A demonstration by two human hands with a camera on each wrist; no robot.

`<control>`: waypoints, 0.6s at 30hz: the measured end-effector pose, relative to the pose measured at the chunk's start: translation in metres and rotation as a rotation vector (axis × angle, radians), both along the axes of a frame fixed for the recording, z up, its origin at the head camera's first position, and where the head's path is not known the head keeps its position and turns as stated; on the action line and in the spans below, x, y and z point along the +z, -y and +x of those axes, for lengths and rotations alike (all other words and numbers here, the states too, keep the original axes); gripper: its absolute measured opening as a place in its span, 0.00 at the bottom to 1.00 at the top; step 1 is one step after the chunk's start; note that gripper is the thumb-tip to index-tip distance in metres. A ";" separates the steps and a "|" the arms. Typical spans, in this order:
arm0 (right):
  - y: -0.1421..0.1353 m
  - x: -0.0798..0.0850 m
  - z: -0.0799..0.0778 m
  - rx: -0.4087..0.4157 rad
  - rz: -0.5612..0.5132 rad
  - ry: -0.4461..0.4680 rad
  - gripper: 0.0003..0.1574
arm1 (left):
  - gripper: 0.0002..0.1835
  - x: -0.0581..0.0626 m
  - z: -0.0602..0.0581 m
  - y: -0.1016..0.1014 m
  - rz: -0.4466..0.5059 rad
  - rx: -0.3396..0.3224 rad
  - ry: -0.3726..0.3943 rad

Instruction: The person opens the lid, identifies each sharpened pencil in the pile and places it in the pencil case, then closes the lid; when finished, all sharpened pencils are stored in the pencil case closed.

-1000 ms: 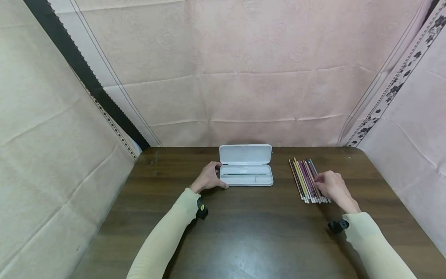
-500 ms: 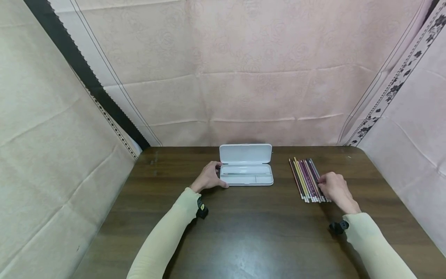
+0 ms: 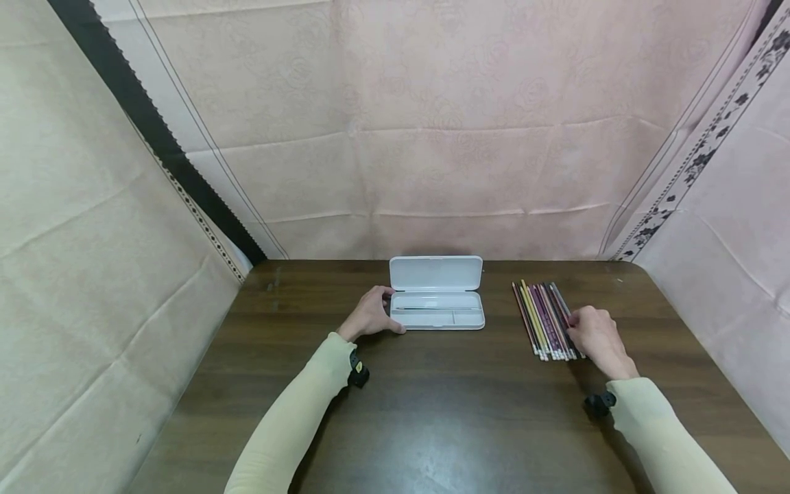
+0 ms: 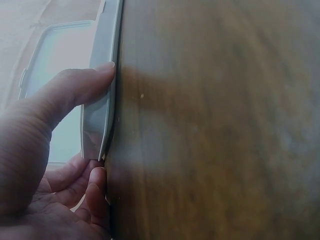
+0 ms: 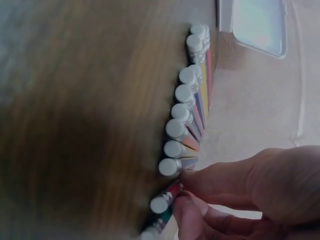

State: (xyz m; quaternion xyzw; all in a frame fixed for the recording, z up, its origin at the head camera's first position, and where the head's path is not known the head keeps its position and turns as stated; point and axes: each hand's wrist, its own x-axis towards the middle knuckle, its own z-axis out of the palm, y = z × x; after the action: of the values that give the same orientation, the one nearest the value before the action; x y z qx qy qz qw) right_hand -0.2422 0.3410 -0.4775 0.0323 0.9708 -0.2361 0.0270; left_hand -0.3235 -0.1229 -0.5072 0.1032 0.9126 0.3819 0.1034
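A white pencil case (image 3: 420,321) lies open on the table, its lid (image 3: 435,273) leaning back. My left hand (image 3: 369,314) grips the case's left end; in the left wrist view the thumb (image 4: 87,85) presses the front wall and the fingers curl at the end. To the right, several pencils (image 3: 537,319) lie side by side, their white eraser ends toward me. My right hand (image 3: 595,336) is at the row's right side. In the right wrist view its thumb and fingers pinch a red pencil (image 5: 173,191), with a green pencil (image 5: 162,218) beside it.
The brown wooden table (image 3: 432,398) extends on all sides of the case and pencils. Pale cloth (image 3: 444,137) hangs behind the table's far edge and at both sides. Inside the case, low dividers (image 3: 453,317) mark off compartments.
My right hand has shifted slightly right and toward me along the row, uncovering more of the right-hand pencils. My left hand and the pencil case keep their places.
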 end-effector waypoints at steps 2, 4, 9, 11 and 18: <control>-0.001 -0.001 0.000 0.003 0.016 -0.010 0.10 | 0.50 0.000 0.000 0.000 0.001 0.000 -0.001; -0.001 -0.001 0.000 -0.002 0.021 -0.004 0.09 | 0.50 0.000 0.000 0.000 0.000 0.000 -0.002; -0.001 -0.001 -0.001 -0.022 0.031 0.022 0.09 | 0.50 -0.001 -0.002 0.000 -0.001 0.000 -0.006; -0.001 -0.001 -0.002 -0.029 0.034 0.031 0.09 | 0.51 -0.002 -0.002 0.000 -0.003 0.001 -0.007; 0.000 -0.003 -0.002 -0.050 0.032 0.025 0.11 | 0.50 -0.001 0.000 0.000 -0.004 0.002 -0.010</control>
State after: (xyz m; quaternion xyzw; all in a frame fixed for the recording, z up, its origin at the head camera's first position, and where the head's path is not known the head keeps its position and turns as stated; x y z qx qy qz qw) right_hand -0.2445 0.3409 -0.4804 0.0600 0.9729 -0.2207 0.0325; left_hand -0.3236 -0.1229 -0.5081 0.1037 0.9140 0.3797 0.0987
